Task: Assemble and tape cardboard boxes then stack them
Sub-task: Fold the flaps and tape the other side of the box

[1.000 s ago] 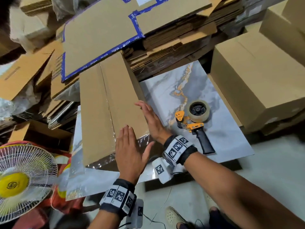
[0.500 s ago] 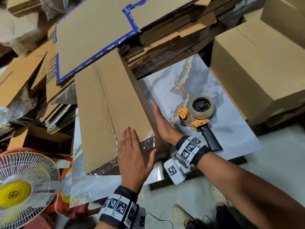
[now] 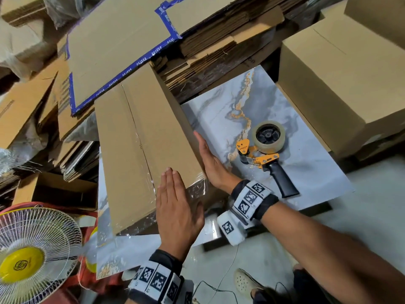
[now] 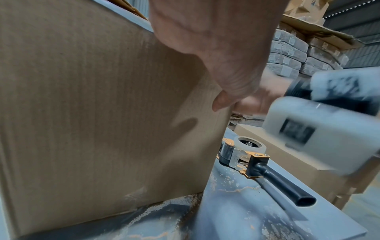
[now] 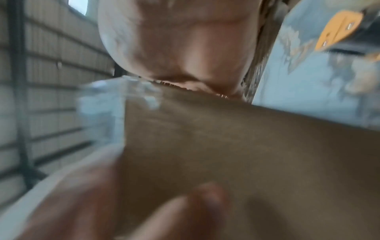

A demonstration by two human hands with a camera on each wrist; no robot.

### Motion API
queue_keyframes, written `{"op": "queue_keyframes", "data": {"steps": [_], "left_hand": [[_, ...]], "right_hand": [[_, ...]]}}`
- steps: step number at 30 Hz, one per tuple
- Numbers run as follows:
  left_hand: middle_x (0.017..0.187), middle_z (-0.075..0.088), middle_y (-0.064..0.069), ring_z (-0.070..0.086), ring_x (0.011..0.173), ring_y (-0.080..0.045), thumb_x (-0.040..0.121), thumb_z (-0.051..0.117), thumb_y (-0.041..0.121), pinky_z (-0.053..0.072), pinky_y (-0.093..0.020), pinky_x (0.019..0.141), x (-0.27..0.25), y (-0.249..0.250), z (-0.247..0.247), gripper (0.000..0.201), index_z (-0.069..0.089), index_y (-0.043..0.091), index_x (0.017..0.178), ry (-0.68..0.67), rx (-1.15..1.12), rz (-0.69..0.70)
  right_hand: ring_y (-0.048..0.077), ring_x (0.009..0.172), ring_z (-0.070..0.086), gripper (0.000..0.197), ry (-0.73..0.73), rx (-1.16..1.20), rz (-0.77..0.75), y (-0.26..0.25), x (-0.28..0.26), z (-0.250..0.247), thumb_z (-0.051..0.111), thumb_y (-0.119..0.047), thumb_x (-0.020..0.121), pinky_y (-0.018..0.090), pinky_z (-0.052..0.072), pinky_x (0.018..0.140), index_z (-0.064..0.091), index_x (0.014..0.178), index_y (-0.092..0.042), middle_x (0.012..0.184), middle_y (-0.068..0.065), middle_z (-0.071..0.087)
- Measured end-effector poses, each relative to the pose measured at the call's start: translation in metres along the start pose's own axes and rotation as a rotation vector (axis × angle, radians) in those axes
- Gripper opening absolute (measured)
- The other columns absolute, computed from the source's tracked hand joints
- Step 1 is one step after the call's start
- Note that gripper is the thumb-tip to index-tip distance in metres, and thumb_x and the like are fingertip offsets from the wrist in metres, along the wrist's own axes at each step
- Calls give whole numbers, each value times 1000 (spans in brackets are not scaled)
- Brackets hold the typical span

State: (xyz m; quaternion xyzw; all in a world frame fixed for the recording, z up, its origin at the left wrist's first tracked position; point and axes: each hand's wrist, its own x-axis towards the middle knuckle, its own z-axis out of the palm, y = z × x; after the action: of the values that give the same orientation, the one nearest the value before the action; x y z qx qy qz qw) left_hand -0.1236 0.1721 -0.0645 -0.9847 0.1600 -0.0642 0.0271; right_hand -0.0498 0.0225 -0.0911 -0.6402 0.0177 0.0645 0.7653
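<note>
- Centrally, the cardboard box (image 3: 140, 150) lies on the marble-patterned board (image 3: 306, 172), its long top face up, with clear tape (image 3: 142, 154) running along the middle seam and wrapping over the near end, where it shines and wrinkles.
- Its far end reaches the heap of flattened cardboard (image 3: 219, 47), and its near end stands just inside the board's near edge.
- Flat on the near right part of the box top rests the left hand (image 3: 177, 207), fingers straight and together, thumb spread over the taped near edge; it grasps nothing.
- Against the box's right side wall presses the right hand (image 3: 212, 165), fingers straight and pointing away, palm to the cardboard, likewise grasping nothing; the right wrist view is blurred and adds only the palm at the box's edge.
- Just right of that hand lies the tape dispenser (image 3: 265, 154) on the board, apart from the box, with its roll at the far end and its black handle pointing near and right.
- Farther right stands a closed box (image 3: 341, 84), at the board's right edge.
- Behind the task box, a large flat sheet with blue printed tape (image 3: 122, 40) tops the heap.
- Left of the board sit more flattened cartons (image 3: 26, 102) and an open carton (image 3: 54, 191); at the near left stands a fan with a yellow hub (image 3: 32, 255).
</note>
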Motion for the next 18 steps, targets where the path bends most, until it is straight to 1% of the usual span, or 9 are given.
{"op": "queue_keyframes", "data": {"steps": [2, 3, 4, 6, 8, 9, 14, 16, 18], "left_hand": [[163, 22, -25, 21, 152, -39, 77, 76, 39, 21, -49, 123, 0, -2, 1, 104, 24, -6, 155, -12, 10, -4], [163, 22, -26, 21, 152, -39, 76, 76, 38, 21, -49, 123, 0, -3, 1, 104, 24, -7, 154, -19, 11, 1], [163, 21, -26, 21, 152, -39, 76, 76, 37, 21, -49, 123, -1, -3, 1, 104, 24, -7, 154, -22, 10, 7], [163, 21, -26, 21, 152, -39, 74, 77, 36, 22, -50, 123, 0, -3, -1, 105, 25, -7, 154, -30, 12, 10], [162, 22, -26, 23, 151, -40, 73, 78, 35, 25, -52, 122, 0, -2, -2, 105, 25, -7, 154, -39, 7, 4], [162, 23, -27, 24, 151, -40, 72, 79, 34, 26, -53, 121, 1, 0, -2, 105, 26, -7, 153, -42, 1, -1], [161, 25, -27, 25, 150, -41, 71, 78, 37, 29, -55, 120, 2, 3, -1, 105, 28, -8, 152, -58, 2, -24], [162, 24, -27, 24, 151, -40, 72, 78, 37, 28, -54, 120, 2, 2, 0, 105, 27, -7, 152, -66, 14, -33], [162, 24, -27, 23, 151, -41, 72, 77, 36, 28, -54, 121, 1, 2, -1, 105, 26, -7, 153, -73, 11, -31]], "right_hand": [[2, 154, 2, 52, -30, 36, -22, -5, -6, 6, 11, -41, 110, 23, 4, 124, 9, 161, -28, 170, -8, 5], [2, 154, 2, 52, -37, 31, -20, -2, -5, 7, 11, -40, 111, 24, 3, 124, 11, 161, -28, 170, -8, 5], [2, 154, 1, 54, -53, 16, -17, 4, -2, 6, 12, -45, 110, 31, 3, 127, 11, 161, -30, 169, -8, 6], [2, 154, -1, 66, -108, -53, -9, 16, 4, -1, 13, -63, 101, 42, 3, 128, 9, 161, -36, 169, -11, 5], [1, 154, -3, 76, -156, -141, -1, 20, 8, -8, 13, -77, 91, 45, 3, 128, 5, 159, -44, 169, -13, 3], [1, 154, -2, 77, -158, -146, -11, 18, 7, -11, 13, -80, 89, 45, 4, 128, 5, 158, -47, 169, -14, 2], [-2, 153, 1, 68, -97, 66, -72, -6, 8, 5, 11, -65, 98, 40, 3, 128, 8, 160, -39, 169, -16, 5], [-1, 153, 0, 68, -88, 14, -40, -2, 10, 11, 10, -66, 98, 40, 3, 128, 7, 160, -40, 169, -13, 2], [2, 154, -2, 70, -108, -105, 4, 8, 11, 5, 12, -74, 96, 44, 3, 128, 4, 160, -44, 170, -11, -1]]}}
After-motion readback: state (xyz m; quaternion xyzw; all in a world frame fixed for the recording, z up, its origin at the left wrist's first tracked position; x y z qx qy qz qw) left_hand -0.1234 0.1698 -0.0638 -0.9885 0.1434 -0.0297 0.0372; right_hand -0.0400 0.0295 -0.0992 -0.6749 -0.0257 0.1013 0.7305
